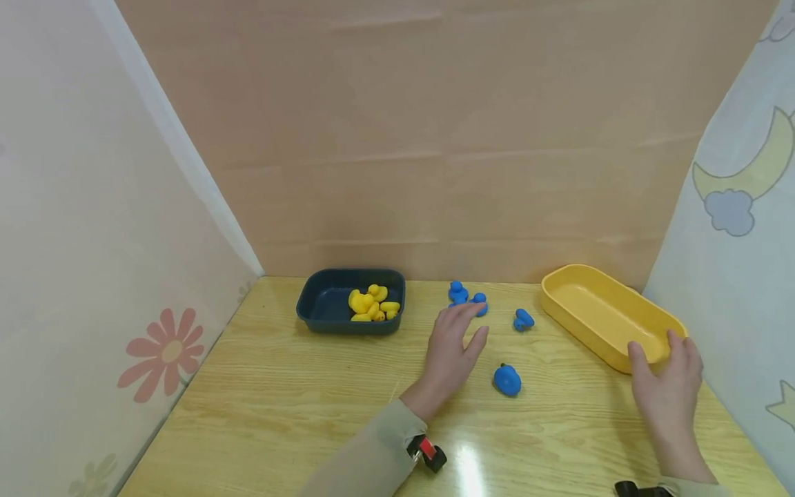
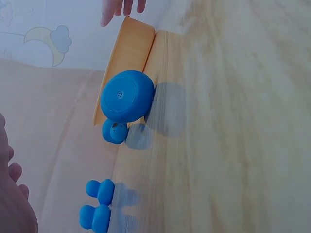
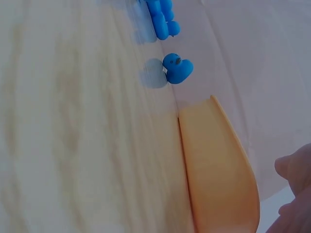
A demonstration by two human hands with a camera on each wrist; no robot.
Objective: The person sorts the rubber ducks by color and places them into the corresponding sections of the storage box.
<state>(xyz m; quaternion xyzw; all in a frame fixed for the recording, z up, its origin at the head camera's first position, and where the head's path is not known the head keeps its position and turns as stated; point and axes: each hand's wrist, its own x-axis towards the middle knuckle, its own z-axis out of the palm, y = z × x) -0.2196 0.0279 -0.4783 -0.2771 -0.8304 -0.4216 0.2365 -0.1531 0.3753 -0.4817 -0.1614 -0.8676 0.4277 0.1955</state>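
Observation:
My left hand point(image 1: 448, 348) hovers over the table with fingers spread, empty. Its fingertips overlap a cluster of small blue rubber ducks point(image 1: 457, 291) in the head view. To its right, a blue duck point(image 1: 508, 380) lies on its side, flat base showing; that base point(image 2: 127, 96) looks large in the left wrist view. Farther back, another blue duck point(image 1: 524, 319) lies near the yellow tray point(image 1: 562, 330). At the near right end of that tray is my right hand point(image 1: 669, 390), thumb and fingers apart over the rim. In the right wrist view, the fingers point(image 3: 299, 170) show beside the tray wall.
A dark blue-green tray point(image 1: 317, 321) holding several yellow ducks point(image 1: 362, 301) stands at the back left. Behind the wooden table point(image 1: 279, 414) rises a brown paper wall point(image 1: 397, 138). Patterned white panels flank it on the left point(image 1: 93, 207) and right point(image 1: 745, 290).

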